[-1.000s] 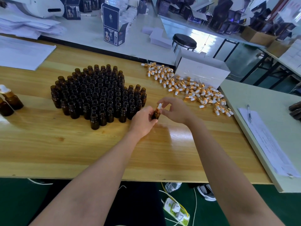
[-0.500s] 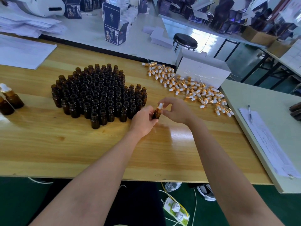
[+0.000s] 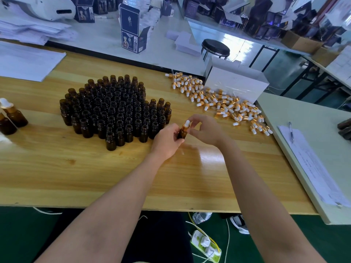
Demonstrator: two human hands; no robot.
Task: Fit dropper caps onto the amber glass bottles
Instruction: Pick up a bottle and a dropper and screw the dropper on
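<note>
Left hand [image 3: 167,141], right hand [image 3: 207,130] bare; forearms [image 3: 114,196] bare; dark garment [image 3: 157,234] over lap.

Wooden table [image 3: 57,168] with amber bottles [image 3: 114,111], dropper caps [image 3: 218,103].

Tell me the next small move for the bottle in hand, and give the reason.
Probably twist the dropper cap tight with the right hand. The left hand grips the amber bottle, the cap already sits on its neck, and the right hand pinches it; whether it is fully tight cannot be told.
</note>
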